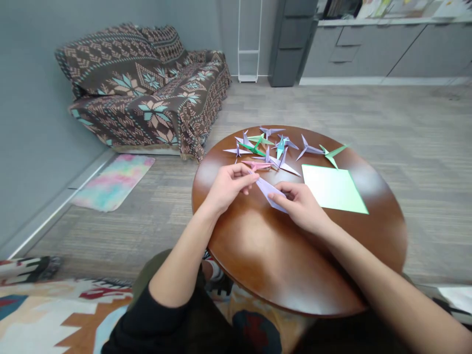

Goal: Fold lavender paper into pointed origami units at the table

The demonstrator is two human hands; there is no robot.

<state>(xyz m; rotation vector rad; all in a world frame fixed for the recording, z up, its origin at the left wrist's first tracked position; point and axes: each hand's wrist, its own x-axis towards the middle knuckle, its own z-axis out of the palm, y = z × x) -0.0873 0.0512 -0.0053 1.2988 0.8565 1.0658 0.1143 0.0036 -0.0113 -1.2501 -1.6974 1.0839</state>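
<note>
Between my left hand (229, 186) and my right hand (298, 206) is a sheet of lilac origami paper (270, 193), folded into a narrow pointed shape. The fingertips of both hands pinch it, the right hand at its lower end and the left at its upper tip. Several finished paper cranes (271, 150) in lilac, green, pink and blue lie just beyond my hands. A flat square of pale green paper (334, 189) lies to the right of my right hand, apart from it.
All of this rests on a round polished wooden table (273, 255). Beyond it are a patterned brown sofa (147, 93), a pastel bath mat (113, 182), a grey drawer unit (291, 42) and low grey cabinets (383, 49). My knees sit under the table's near edge.
</note>
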